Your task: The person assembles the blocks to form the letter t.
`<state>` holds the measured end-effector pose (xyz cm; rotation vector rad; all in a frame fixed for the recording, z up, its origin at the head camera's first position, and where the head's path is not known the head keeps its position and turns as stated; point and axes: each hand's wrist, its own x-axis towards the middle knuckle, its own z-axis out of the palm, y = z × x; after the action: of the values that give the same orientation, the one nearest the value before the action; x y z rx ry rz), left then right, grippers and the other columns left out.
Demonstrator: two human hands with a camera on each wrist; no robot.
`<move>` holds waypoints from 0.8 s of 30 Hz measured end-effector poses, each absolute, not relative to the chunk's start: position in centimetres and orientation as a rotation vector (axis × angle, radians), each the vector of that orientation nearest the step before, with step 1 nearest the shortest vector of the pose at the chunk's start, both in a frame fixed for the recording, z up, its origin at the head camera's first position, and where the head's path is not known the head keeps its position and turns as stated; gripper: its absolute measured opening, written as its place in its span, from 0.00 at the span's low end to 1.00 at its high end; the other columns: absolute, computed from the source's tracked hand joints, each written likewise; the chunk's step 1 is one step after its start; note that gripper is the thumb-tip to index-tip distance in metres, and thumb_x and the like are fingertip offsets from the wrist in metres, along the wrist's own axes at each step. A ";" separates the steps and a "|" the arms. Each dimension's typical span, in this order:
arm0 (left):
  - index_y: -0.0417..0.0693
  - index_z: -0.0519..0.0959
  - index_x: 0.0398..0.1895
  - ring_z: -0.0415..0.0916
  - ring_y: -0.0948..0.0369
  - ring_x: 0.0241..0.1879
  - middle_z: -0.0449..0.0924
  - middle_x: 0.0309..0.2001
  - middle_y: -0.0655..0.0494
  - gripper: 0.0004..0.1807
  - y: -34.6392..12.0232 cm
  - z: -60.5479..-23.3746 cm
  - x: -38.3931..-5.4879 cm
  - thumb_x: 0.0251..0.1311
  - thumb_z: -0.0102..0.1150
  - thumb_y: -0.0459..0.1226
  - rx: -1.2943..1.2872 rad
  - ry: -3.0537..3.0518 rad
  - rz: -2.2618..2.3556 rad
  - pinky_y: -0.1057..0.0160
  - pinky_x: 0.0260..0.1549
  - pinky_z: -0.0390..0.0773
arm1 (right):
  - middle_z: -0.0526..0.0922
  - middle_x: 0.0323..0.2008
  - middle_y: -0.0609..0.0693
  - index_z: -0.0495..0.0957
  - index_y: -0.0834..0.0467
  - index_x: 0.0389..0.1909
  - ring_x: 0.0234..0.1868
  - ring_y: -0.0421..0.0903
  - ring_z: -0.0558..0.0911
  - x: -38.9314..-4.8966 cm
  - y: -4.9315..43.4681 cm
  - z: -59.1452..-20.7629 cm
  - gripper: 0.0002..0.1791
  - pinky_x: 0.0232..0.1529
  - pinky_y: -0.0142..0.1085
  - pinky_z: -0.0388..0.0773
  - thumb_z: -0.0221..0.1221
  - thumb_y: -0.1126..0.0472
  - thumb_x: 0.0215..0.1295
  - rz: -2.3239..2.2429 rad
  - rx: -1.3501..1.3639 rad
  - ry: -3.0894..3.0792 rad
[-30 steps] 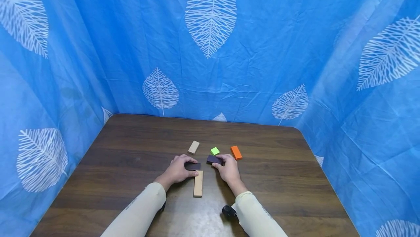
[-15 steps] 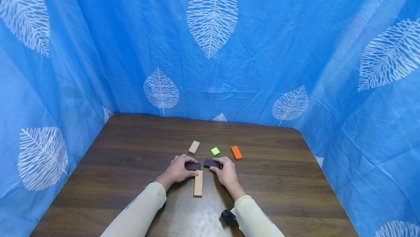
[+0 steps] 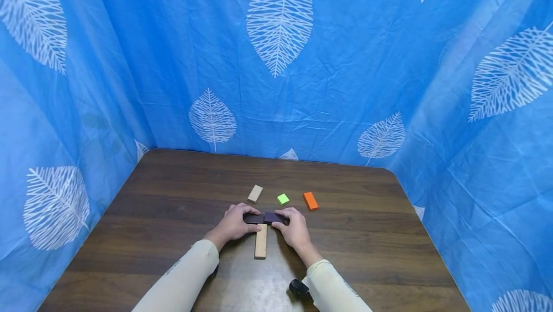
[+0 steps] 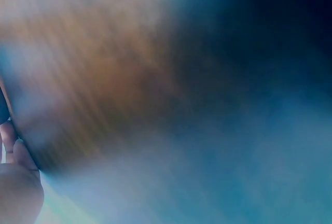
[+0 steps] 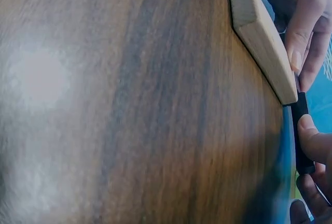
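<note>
My left hand (image 3: 233, 222) pinches a dark brown block (image 3: 255, 219) between thumb and fingers on the table. Facing it from the right, my right hand (image 3: 296, 228) grips a second dark block (image 3: 274, 218) by its long sides. The two dark blocks lie end to end in a row, at most a hairline apart. Below their meeting point a long pale wooden block (image 3: 261, 242) points toward me, its far end by the left thumb. In the right wrist view the pale block (image 5: 264, 42) stands near both hands. The left wrist view is mostly blurred.
Behind the hands lie a small pale block (image 3: 255, 194), a bright green block (image 3: 282, 199) and an orange block (image 3: 310, 201). The brown wooden table (image 3: 181, 177) is bordered at the back and sides by a blue leaf-print curtain (image 3: 276, 105).
My right hand has slid its dark block leftward, closing the gap to the other dark block. The left hand and its block have stayed in place.
</note>
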<state>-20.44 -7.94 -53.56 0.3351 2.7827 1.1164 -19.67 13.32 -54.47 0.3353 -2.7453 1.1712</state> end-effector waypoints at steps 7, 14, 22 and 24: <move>0.55 0.85 0.49 0.68 0.48 0.54 0.79 0.53 0.52 0.21 -7.8 -53.5 -20.3 0.51 0.78 0.47 0.344 2.782 1.126 0.43 0.54 0.65 | 0.84 0.45 0.53 0.87 0.61 0.48 0.51 0.54 0.81 -19.4 13.2 -54.4 0.17 0.57 0.49 0.72 0.74 0.65 0.55 1.172 0.332 -2.759; 0.54 0.85 0.50 0.68 0.48 0.54 0.79 0.54 0.52 0.21 -7.9 -53.7 -20.4 0.52 0.78 0.46 0.341 2.785 1.120 0.44 0.54 0.65 | 0.85 0.44 0.53 0.87 0.62 0.47 0.49 0.55 0.81 -19.3 13.1 -54.5 0.17 0.56 0.50 0.72 0.74 0.66 0.55 1.167 0.365 -2.750; 0.56 0.85 0.50 0.68 0.48 0.55 0.79 0.55 0.53 0.21 -7.8 -53.4 -20.3 0.52 0.78 0.46 0.307 2.772 1.127 0.43 0.54 0.65 | 0.85 0.43 0.53 0.87 0.62 0.47 0.48 0.54 0.82 -19.3 12.9 -54.6 0.16 0.55 0.50 0.72 0.73 0.67 0.55 1.138 0.389 -2.746; 0.56 0.85 0.50 0.68 0.49 0.55 0.79 0.54 0.53 0.21 -7.8 -53.4 -20.3 0.52 0.78 0.46 0.313 2.777 1.124 0.43 0.54 0.65 | 0.85 0.43 0.53 0.87 0.63 0.47 0.48 0.55 0.82 -19.3 12.9 -54.5 0.16 0.55 0.51 0.72 0.73 0.67 0.56 1.131 0.400 -2.748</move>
<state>-20.32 -7.81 -53.41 0.3126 2.7774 1.1242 -19.29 12.90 -54.47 0.3995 -2.7482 1.1312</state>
